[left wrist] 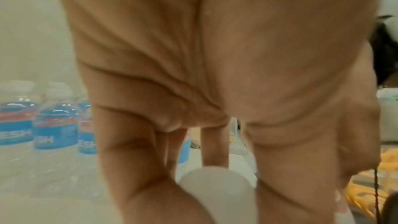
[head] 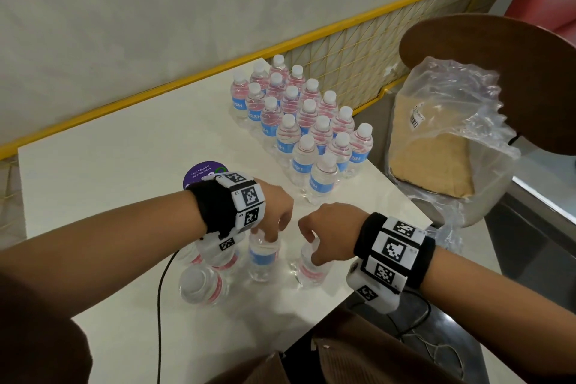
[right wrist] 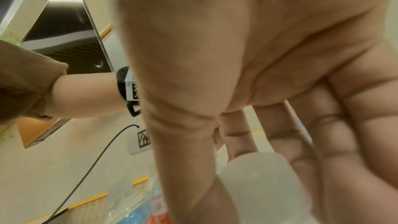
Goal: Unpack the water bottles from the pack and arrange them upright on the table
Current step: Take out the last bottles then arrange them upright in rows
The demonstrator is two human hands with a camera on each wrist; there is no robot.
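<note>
Block of upright bottles (head: 299, 121) fills the table's (head: 109, 171) far right corner. Four bottles (head: 237, 262) crowd the near right edge, both hands on two of them. Purple sticker (head: 202, 173) lies flat mid-table. Left half bare; black cable (head: 160, 305) crosses the near edge.

A block of upright bottles (head: 299, 121) stands in rows at the table's (head: 109, 165) far right corner. Near the front edge stand four more bottles (head: 237, 262), a round sticker (head: 202, 172) behind them. Off the right edge, a plastic wrap (head: 448, 121) lies on a chair (head: 498, 50)
</note>
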